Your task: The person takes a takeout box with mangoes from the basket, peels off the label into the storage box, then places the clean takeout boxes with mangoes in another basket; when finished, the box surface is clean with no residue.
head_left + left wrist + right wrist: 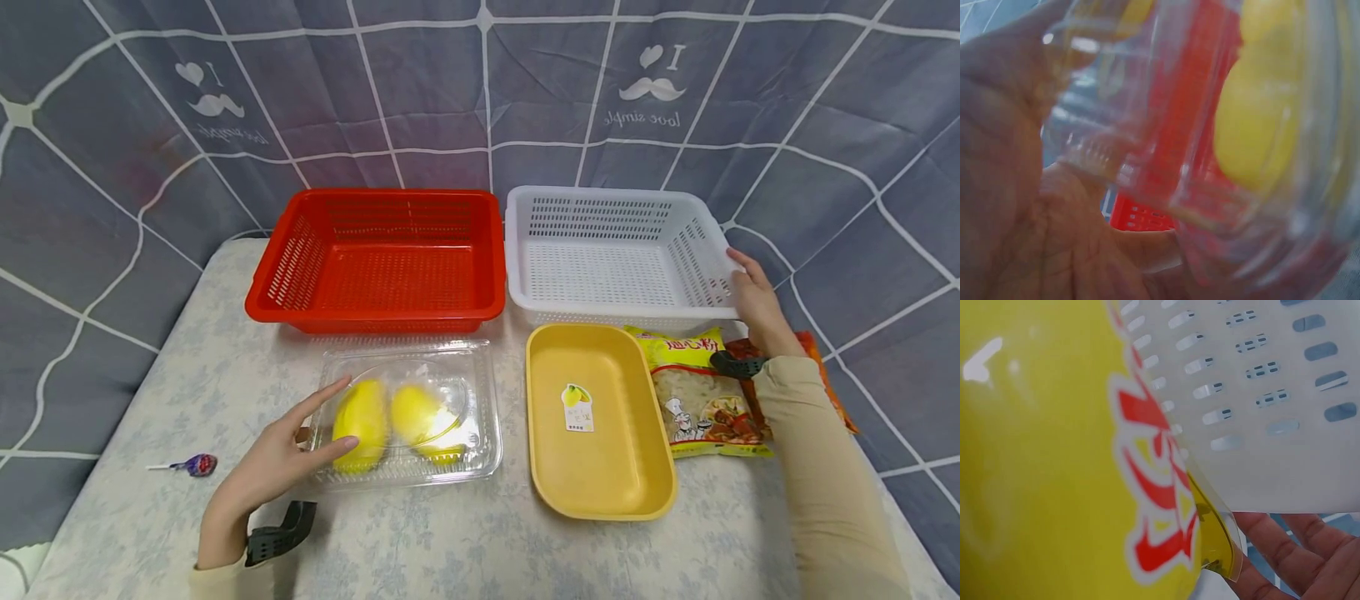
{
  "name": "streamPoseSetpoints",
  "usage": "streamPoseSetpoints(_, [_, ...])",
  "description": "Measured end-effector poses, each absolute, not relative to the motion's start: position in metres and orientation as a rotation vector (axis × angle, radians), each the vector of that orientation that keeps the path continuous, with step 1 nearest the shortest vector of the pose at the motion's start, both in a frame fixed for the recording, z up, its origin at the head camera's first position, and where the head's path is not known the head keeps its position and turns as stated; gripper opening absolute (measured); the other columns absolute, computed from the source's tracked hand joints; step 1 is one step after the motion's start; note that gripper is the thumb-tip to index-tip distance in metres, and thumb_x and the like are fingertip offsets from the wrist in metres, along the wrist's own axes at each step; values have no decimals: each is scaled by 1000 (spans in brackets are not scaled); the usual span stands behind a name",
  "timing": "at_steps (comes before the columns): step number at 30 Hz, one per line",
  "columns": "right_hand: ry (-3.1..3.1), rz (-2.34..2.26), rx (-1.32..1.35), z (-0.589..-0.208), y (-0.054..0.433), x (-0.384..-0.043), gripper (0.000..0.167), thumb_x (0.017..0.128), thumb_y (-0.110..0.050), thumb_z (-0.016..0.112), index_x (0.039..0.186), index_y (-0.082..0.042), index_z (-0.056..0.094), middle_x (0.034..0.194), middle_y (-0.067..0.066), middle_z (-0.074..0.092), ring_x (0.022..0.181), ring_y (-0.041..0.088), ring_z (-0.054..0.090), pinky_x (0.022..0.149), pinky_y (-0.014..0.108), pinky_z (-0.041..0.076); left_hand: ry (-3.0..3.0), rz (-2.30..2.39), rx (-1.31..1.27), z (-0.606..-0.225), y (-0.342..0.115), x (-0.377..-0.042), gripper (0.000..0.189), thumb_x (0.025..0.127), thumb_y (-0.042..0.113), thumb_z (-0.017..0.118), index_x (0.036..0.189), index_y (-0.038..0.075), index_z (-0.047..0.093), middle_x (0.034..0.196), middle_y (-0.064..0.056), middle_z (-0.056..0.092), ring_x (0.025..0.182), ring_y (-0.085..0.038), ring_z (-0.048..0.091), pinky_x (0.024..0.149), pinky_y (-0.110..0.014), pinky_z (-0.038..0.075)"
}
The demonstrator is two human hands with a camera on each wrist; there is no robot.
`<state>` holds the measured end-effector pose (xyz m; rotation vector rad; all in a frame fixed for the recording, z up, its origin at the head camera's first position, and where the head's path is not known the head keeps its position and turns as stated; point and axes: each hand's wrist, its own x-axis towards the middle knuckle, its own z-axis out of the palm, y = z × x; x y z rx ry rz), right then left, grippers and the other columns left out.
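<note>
In the head view my left hand [266, 462] holds the left side of a clear plastic box [480, 417], with the thumb over its lid. Two yellow, fruit-shaped things [362, 425] lie inside. The left wrist view shows the palm and fingers around the clear box [1166, 187]. My right hand [761, 304] grips the right rim of a white slotted basket [615, 310]. In the right wrist view, the right-hand fingers [1279, 547] are at the basket's side, partly hidden behind a yellow food packet [1054, 456].
A red basket [375, 317] stands left of the white one. A yellow tray [600, 475] lies in front, beside the yellow food packet [705, 408] and an orange-red packet [832, 383]. A wrapped lollipop [201, 465] lies at left. Grey checked cloth [420, 92] hangs behind.
</note>
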<state>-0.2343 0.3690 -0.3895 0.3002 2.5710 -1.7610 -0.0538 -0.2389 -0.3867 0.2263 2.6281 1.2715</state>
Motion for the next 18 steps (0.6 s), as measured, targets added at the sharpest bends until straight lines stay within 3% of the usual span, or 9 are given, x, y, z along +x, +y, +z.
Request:
streamPoseSetpoints(7, [2577, -1772, 325, -389, 369, -234, 50, 103, -34, 20, 152, -33, 18, 144, 22, 28, 105, 19, 46, 65, 15, 47, 2640, 1256, 192, -382, -240, -55, 76, 79, 36, 77, 145, 26, 41, 143, -20, 39, 88, -33, 63, 59, -37, 52])
streamPoseSetpoints(11, [2575, -1772, 339, -389, 368, -234, 50, 103, -34, 21, 152, -33, 18, 143, 22, 28, 102, 16, 46, 65, 15, 47, 2598, 1299, 132, -380, -240, -54, 76, 78, 35, 78, 144, 28, 43, 137, -18, 44, 74, -22, 59, 47, -29, 44])
streamPoseSetpoints(18, [2577, -1759, 351, -387, 366, -233, 50, 103, -34, 20, 153, -33, 16, 143, 22, 27, 100, 16, 46, 64, 17, 48, 2570, 1396, 52, -383, -240, -51, 73, 77, 33, 79, 142, 29, 46, 141, -14, 42, 81, -26, 58, 49, -33, 50])
